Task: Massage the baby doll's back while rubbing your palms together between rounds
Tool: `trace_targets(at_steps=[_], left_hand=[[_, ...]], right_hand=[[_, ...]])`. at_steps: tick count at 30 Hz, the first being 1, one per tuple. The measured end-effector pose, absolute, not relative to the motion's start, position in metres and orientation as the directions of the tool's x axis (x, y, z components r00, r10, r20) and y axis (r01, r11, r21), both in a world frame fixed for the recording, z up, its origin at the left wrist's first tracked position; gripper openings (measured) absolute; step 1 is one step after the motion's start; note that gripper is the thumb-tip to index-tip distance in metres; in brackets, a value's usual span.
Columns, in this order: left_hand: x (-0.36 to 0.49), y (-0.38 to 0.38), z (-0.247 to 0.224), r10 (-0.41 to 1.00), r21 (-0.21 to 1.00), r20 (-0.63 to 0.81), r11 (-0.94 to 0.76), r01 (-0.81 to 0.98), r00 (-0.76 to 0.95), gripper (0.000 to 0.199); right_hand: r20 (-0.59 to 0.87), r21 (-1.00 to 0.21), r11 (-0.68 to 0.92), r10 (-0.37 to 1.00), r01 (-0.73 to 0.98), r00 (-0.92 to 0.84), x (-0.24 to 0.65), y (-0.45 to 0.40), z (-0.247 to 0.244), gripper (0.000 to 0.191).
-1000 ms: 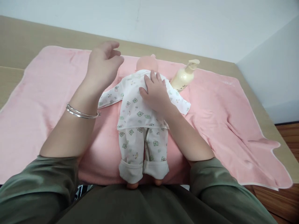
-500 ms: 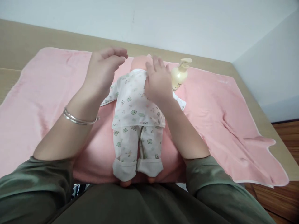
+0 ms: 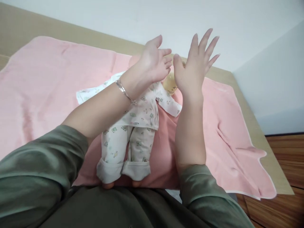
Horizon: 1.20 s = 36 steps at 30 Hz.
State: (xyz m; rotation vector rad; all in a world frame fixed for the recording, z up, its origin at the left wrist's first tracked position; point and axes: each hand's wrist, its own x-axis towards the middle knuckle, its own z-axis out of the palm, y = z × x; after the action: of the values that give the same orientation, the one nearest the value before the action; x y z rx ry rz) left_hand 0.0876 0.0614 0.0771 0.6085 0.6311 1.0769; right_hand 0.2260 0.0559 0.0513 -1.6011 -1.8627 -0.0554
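Dressed doll on pink cloth, two empty hands above

Item: one doll [image 3: 140, 118], laid out lengthwise on a pink cloth [image 3: 220, 126], feet towards the person. Shirt [image 3: 147, 109]: white, small green and pink print, long sleeves spread to either side. Trousers [image 3: 127, 148]: matching print, broad plain cuffs turned up, the tips of the feet showing below. Head [image 3: 133, 60]: mostly hidden by the left arm.

Left hand [image 3: 156, 60]: released and empty, raised over the doll's upper end, palm in view, thumb apart, fingers loosely bent. Silver bangles [image 3: 123, 90] circled its wrist.

Right hand [image 3: 194, 68]: released and empty, wide open, fingers fanned, back in view. It was raised near the left hand, fingertips apart.

Adjoining: one pale yellow bottle [image 3: 170, 84], partly hidden behind the hands, beyond the doll's right-side sleeve in the view.

Support: wood-toned worktop [image 3: 280, 177], bordering the cloth, set against a pale wall [image 3: 166, 19]. Lower right: brown wooden floor [image 3: 285, 148]. Both forearms emerged from rolled green sleeves [image 3: 47, 158].
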Motion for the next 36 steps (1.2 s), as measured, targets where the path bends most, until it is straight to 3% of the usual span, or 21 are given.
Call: trace_targets(at_steps=[6,11,18,23,27,32,36], left_hand=[[0.101,0.071,0.069,0.896,0.67,-0.289,0.441,-0.598,0.337,0.063],[0.101,0.068,0.064,0.907,0.653,-0.27,0.42,-0.631,0.324,0.065],[0.092,0.047,0.07,0.923,0.73,-0.177,0.356,-0.583,0.342,0.068],[0.077,0.033,0.07,0.946,0.797,-0.195,0.307,-0.521,0.26,0.065],[0.066,0.013,0.074,0.955,0.816,-0.184,0.28,-0.506,0.232,0.065],[0.047,-0.016,0.087,0.937,0.836,-0.115,0.271,-0.477,0.331,0.066],[0.025,-0.028,0.095,0.942,0.861,-0.078,0.229,-0.454,0.327,0.074]], right_hand=[[0.324,-0.446,0.149,0.946,0.883,0.004,0.221,0.069,0.035,0.066],[0.235,-0.48,0.047,0.969,0.876,0.077,0.217,0.064,0.036,0.066],[0.297,-0.494,0.124,0.954,0.861,0.033,0.214,0.065,0.028,0.065],[0.213,-0.468,0.02,0.973,0.883,0.091,0.207,0.059,0.037,0.063],[0.303,-0.379,-0.034,0.94,0.925,0.159,0.191,0.036,0.055,0.077],[0.477,-0.288,0.28,0.871,0.916,-0.117,0.149,-0.004,0.062,0.066],[0.456,-0.18,0.413,0.839,0.893,-0.296,0.119,-0.04,0.06,0.069]])
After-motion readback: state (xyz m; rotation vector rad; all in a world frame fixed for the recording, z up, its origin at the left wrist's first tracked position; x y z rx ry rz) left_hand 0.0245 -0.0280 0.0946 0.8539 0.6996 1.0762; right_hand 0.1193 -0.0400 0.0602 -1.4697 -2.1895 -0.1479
